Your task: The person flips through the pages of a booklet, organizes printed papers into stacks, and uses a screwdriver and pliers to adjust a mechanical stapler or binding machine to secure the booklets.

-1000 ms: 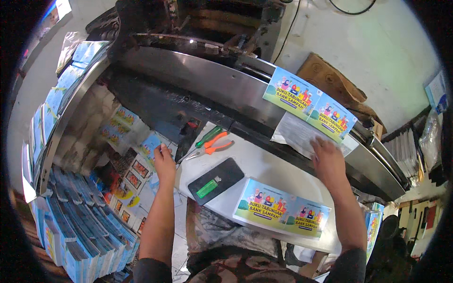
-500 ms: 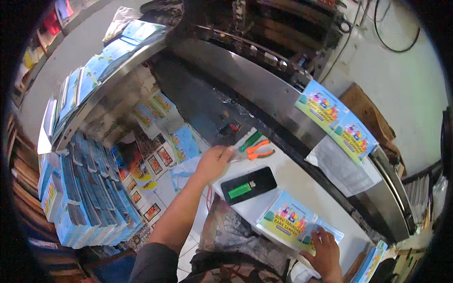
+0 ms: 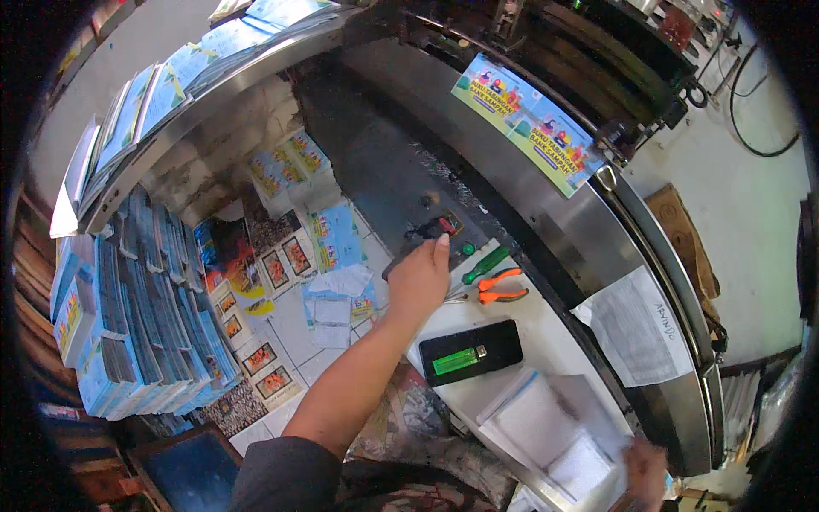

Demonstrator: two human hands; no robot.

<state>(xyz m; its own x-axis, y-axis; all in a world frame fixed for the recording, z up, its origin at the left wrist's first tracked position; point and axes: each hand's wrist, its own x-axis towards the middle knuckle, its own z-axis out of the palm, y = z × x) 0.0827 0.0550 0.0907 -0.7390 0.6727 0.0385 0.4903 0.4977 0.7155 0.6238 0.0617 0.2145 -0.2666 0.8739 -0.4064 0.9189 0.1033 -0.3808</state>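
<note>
My left hand [image 3: 422,275] reaches over the far end of the white work surface, its thumb stretched out and its other fingers largely hidden. Just beyond it lies a small black and red object [image 3: 445,224]. To its right are a green-handled screwdriver [image 3: 486,265] and orange-handled pliers [image 3: 501,287]. Nearer me, a green lighter [image 3: 455,362] rests on a black phone [image 3: 503,343]. My right hand [image 3: 646,471], smeared by motion, is beside white sheets [image 3: 546,418] on the surface; whether it grips them cannot be made out.
Tall stacks of blue booklets [image 3: 136,316] stand at left, with more on a metal ledge [image 3: 247,77]. Printed covers [image 3: 529,124] lie on the machine's metal rim [image 3: 589,230]. A handwritten sheet [image 3: 636,328] hangs below. Loose prints [image 3: 337,239] cover floor tiles.
The view has shifted. My left hand has moved away from the screwdriver and pliers toward the black and red object. White sheets show where the printed cover lay under my right hand, which has moved right.
</note>
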